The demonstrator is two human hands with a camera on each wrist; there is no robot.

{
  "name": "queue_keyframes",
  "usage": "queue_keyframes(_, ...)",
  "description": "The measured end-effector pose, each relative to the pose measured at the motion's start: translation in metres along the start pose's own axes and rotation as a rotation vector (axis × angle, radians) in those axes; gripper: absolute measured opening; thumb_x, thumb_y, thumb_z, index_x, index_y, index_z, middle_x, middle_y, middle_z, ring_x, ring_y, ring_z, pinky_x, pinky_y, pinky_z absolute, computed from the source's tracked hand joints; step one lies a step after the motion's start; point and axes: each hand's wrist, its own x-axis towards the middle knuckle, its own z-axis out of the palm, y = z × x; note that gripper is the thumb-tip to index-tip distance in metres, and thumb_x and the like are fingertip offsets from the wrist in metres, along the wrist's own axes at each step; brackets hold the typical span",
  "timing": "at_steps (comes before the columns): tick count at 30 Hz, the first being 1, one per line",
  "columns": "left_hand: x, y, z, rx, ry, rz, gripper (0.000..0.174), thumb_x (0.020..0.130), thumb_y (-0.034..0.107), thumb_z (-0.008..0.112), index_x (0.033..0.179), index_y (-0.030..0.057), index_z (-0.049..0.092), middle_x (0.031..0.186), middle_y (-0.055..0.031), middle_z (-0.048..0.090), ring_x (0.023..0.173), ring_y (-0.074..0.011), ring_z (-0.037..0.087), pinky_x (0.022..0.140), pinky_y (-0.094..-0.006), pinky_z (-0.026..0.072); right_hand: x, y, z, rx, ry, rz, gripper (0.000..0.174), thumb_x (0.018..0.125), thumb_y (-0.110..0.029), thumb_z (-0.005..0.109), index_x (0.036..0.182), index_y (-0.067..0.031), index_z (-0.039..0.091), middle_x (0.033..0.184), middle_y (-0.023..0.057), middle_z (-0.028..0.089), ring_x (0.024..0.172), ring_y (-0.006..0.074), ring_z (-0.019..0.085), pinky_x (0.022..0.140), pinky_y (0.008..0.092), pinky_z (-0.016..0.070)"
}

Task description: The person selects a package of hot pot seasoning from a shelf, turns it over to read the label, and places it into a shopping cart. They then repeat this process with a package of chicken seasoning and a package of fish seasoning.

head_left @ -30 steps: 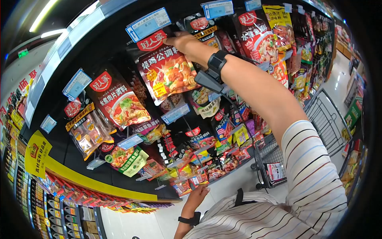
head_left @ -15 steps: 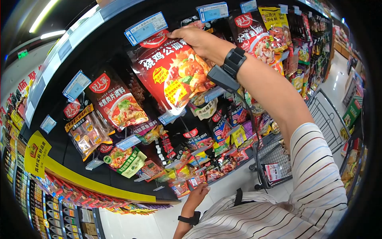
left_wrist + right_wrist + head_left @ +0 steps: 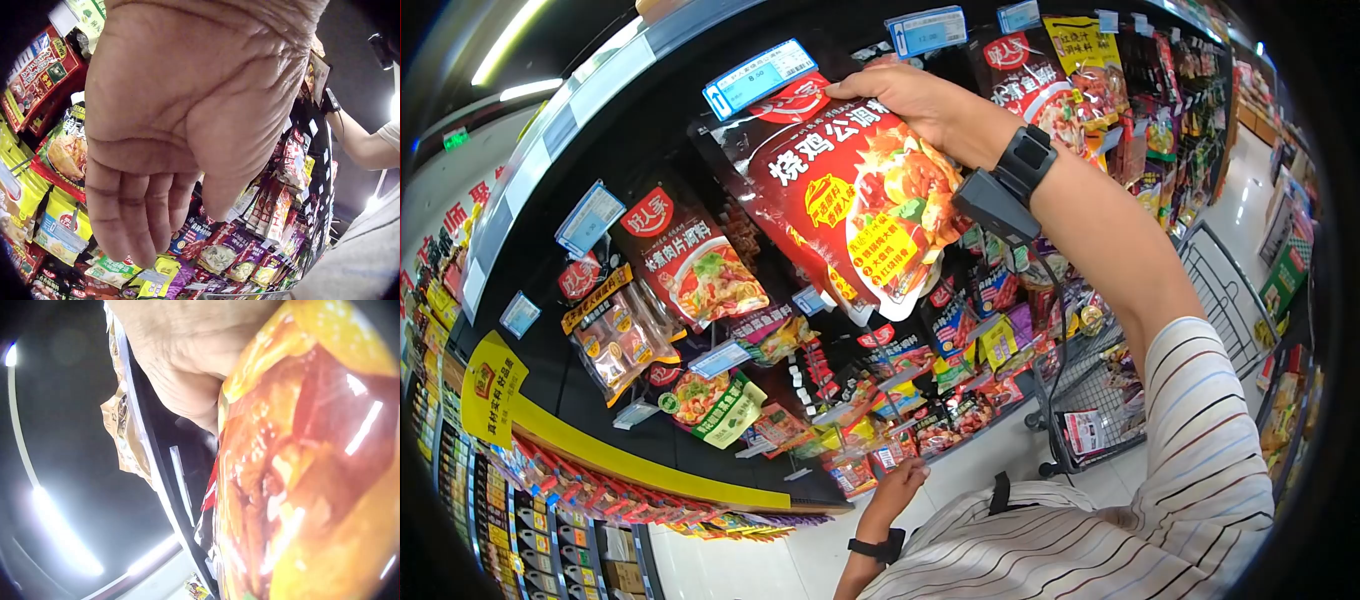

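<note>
My right hand [image 3: 920, 105] grips a large red seasoning packet [image 3: 800, 215] by its upper right edge, thumb in front and the other fingers hidden behind. The packet tilts, with a pictured dish on its glossy front, and its top lies just under a blue-and-white price tag [image 3: 760, 78]. In the right wrist view, the packet's shiny front [image 3: 294, 487] fills much of the frame beside the hand. My left hand [image 3: 150, 112] hangs low in front of the shelf, fingers loosely bent, holding nothing.
A dark rack holds other hanging packets, including a dark red one [image 3: 690, 260] to the left and a yellow one [image 3: 1090, 70] at upper right. A wire shopping cart [image 3: 1100, 410] stands at the right. A yellow shelf edge strip [image 3: 650, 465] runs along the lower left.
The red packet has come forward from the rack and to the right, appearing larger and more tilted, with my right hand on it. My left hand has stayed low.
</note>
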Motion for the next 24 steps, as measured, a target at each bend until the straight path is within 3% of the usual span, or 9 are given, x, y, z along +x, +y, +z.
queue_keyframes(8,0.008,-0.004,0.003,-0.013,-0.005,-0.003,0.042,0.096,0.033,0.063,0.123,0.0004,0.059,0.105,-0.0171,0.070,0.097,-0.0248,0.068,0.086,-0.0325,0.0517,-0.008,0.000,0.006,0.034,-0.078,0.068,0.026,0.092,-0.011,0.065,0.108,0.0099,0.060,0.101,0.0219,0.071,0.083,0.0260,0.073,0.078,0.0392,0.0624)
queue_keyframes(11,0.004,0.005,0.001,-0.024,-0.017,-0.007,0.043,0.096,0.033,0.063,0.123,0.0005,0.059,0.106,-0.0163,0.070,0.097,-0.0232,0.068,0.086,-0.0323,0.0518,-0.017,-0.002,0.007,-0.011,0.000,0.071,0.026,0.092,-0.011,0.065,0.108,0.0091,0.061,0.101,0.0214,0.071,0.082,0.0257,0.073,0.078,0.0392,0.0622)
queue_keyframes(19,0.009,0.007,0.000,-0.074,-0.058,-0.029,0.043,0.097,0.032,0.062,0.125,0.0011,0.057,0.104,-0.0132,0.070,0.096,-0.0193,0.067,0.086,-0.0317,0.0515,-0.061,0.002,0.002,-0.038,-0.025,-0.049,0.022,0.090,-0.014,0.068,0.102,0.0052,0.066,0.095,0.0156,0.073,0.079,0.0211,0.073,0.075,0.0346,0.0618)
queue_keyframes(24,0.011,0.015,0.001,-0.048,-0.055,-0.031,0.041,0.097,0.032,0.062,0.123,0.0014,0.058,0.102,-0.0131,0.070,0.095,-0.0200,0.067,0.085,-0.0317,0.0515,-0.108,-0.004,-0.004,-0.058,0.100,-0.105,0.022,0.089,-0.015,0.069,0.103,0.0017,0.066,0.094,0.0117,0.073,0.075,0.0170,0.072,0.073,0.0312,0.0609)
